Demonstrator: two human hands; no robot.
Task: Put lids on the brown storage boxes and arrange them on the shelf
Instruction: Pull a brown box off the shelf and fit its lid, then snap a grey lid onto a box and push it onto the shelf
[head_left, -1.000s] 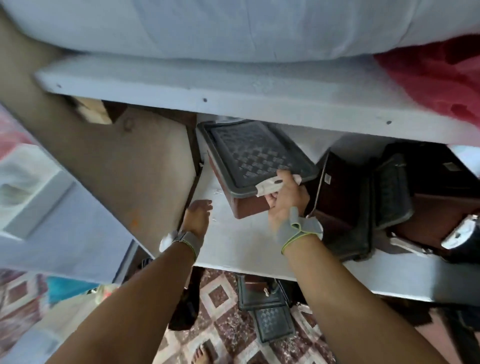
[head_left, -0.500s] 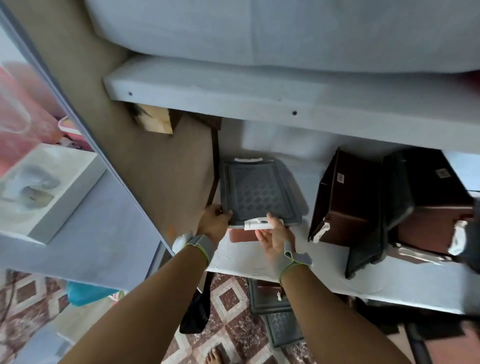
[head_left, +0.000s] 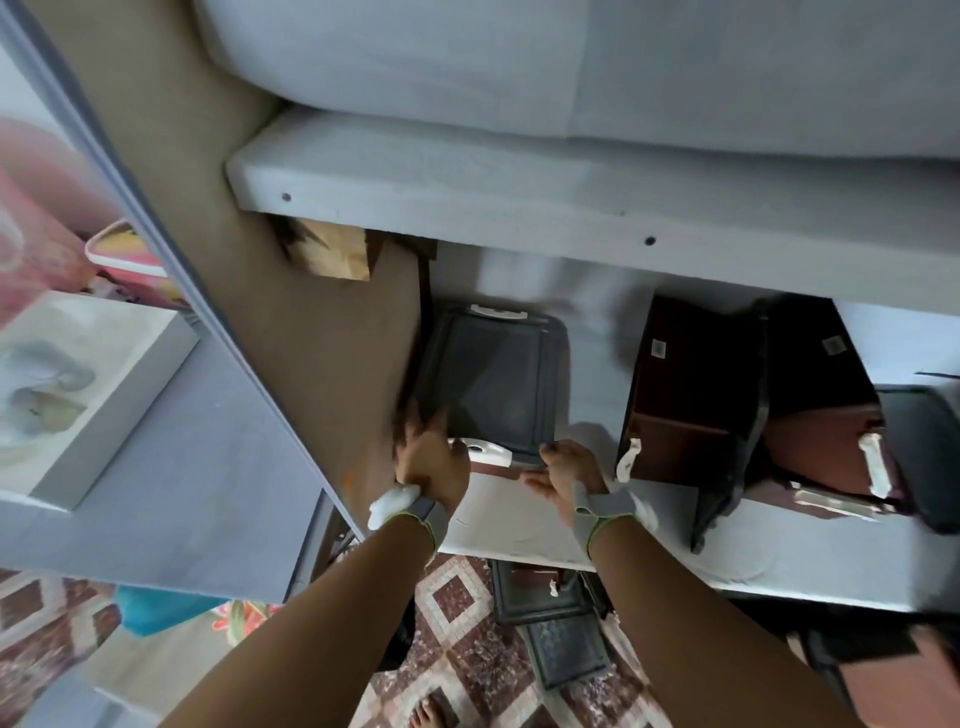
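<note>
Since a second ago the lidded box has swung from a skewed angle to square against the shelf's left wall, at centre frame (one box looks nearly placed). The left hand grips its near left corner; the right hand curls under the near edge by the white latch. Its long axis runs front to back, latches near and far. To the right, open brown boxes lie tipped, still unlidded.
</note>
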